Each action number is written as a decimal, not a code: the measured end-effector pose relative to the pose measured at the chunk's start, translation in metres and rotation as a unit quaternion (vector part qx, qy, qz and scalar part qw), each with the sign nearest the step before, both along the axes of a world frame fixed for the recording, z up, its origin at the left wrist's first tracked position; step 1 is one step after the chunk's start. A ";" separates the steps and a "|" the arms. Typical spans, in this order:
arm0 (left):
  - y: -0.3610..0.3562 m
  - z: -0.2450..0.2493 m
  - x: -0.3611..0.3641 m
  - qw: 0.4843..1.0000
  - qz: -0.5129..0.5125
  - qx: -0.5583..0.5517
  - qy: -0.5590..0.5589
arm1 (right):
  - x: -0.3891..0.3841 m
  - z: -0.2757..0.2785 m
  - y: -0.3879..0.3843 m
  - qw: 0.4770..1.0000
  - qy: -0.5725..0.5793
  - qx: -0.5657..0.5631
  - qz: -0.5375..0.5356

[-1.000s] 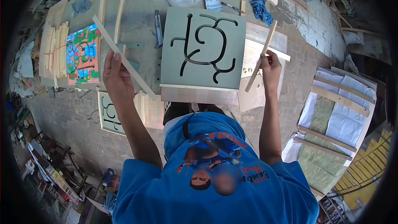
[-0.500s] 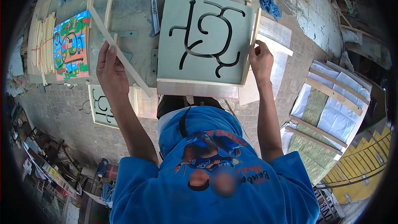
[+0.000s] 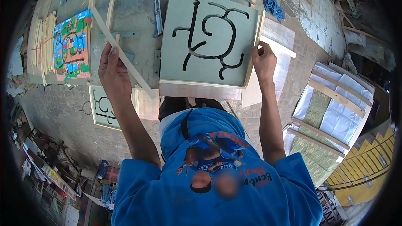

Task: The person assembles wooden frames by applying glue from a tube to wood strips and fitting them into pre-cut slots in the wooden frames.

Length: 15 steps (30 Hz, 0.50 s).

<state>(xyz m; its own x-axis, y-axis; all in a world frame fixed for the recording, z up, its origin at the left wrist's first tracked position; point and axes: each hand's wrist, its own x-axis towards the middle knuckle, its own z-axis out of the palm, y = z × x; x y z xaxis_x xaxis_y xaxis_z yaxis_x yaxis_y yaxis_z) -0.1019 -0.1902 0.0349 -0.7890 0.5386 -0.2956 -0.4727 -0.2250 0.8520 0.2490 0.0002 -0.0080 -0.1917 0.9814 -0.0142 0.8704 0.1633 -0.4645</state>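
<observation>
Edge strip of pale wood ran along the right side of a grey-green board in the upper centre of the frame, where a person's right hand had its fingertips closed on the strip about midway down. The left hand was wrapped around a long strip, holding it on a slant above the bench at left of centre, apart from the board. Seating the edge strip well appeared to call for keeping it tight against the board's edge along its whole run, with its lower end meeting the strip already lying across the bottom, and for pressing evenly so it did not twist. The edge strip looked thin, straight and unfinished, lighter than the board, whose face carried curling black slots cut through it. Whether the strip touched the board at its far end could not be told. A painted board lay at upper left beside a bundle of strips, a second slotted board sat below it, and a blue rag rested at upper right.
</observation>
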 end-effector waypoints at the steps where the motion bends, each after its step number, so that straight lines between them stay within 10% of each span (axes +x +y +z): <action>1: 0.001 0.001 0.001 1.000 0.000 0.001 0.000 | 0.000 0.000 0.000 1.000 0.000 -0.007 -0.004; 15: -0.003 -0.005 -0.003 1.000 -0.020 0.018 0.011 | 0.004 -0.004 -0.001 1.000 0.000 -0.004 0.008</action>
<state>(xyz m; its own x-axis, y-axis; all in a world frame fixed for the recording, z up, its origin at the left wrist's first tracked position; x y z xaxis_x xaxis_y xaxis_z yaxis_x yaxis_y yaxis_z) -0.1053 -0.1935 0.0302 -0.7732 0.5795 -0.2577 -0.4626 -0.2375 0.8542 0.2531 -0.0003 -0.0117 -0.2077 0.9779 -0.0227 0.8678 0.1736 -0.4656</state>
